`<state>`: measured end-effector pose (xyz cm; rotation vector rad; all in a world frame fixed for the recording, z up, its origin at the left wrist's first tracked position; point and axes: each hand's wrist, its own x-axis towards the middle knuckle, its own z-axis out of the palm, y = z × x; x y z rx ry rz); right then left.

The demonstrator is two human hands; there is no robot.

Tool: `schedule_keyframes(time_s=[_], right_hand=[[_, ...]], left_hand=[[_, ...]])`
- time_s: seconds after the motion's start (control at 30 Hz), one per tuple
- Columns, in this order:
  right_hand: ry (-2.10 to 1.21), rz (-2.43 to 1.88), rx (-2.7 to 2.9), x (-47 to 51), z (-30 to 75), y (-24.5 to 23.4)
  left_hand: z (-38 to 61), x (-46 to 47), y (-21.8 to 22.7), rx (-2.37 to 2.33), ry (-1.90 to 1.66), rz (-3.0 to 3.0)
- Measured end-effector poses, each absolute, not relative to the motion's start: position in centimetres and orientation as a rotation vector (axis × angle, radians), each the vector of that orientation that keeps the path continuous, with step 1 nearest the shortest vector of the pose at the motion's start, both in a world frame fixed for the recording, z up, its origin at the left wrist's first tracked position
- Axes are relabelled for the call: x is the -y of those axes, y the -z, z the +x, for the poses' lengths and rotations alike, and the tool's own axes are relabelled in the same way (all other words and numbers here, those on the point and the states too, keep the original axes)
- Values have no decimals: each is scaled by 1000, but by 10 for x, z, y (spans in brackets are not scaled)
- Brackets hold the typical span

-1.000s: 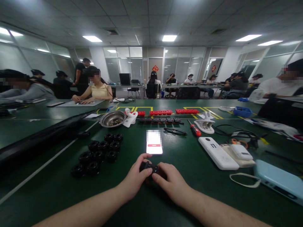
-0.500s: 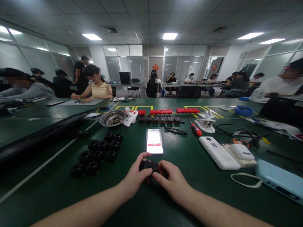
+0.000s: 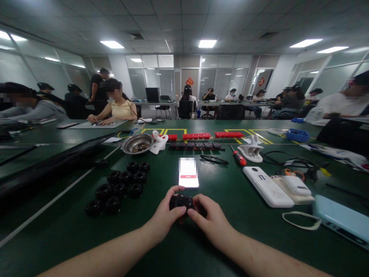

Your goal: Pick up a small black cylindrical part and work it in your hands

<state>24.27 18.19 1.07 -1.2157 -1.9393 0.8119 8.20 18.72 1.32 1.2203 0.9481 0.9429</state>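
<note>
At the green bench (image 3: 57,232), left hand (image 3: 165,209) and right hand (image 3: 208,213) pinch opposite ends of a black part (image 3: 181,202) with their fingers (image 3: 174,189), probably for steady two-sided control; black rings (image 3: 126,181) sit clustered leftward, likely for easy reach; beyond, red strips (image 3: 196,136) lie lined up.

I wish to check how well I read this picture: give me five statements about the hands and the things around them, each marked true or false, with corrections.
1. The left hand and right hand both hold a black cylindrical part. True.
2. The rectangular phone with a bright screen is in the right hand. False: it lies on the green table.
3. The round silver metal bowl holds small gold-coloured pieces. True.
4. The red-and-black-handled screwdriver lies in the bowl. False: it lies right of the bowl.
5. The black ring-shaped parts lie left of the phone. True.
</note>
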Motion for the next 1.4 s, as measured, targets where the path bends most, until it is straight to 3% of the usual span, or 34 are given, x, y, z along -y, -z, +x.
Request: schedule_keyframes(time_s=[1.4], right_hand=[[-753,-1200,1958,-177,243,-15]], left_hand=[[81,-187,-15,-933,-928,1215]])
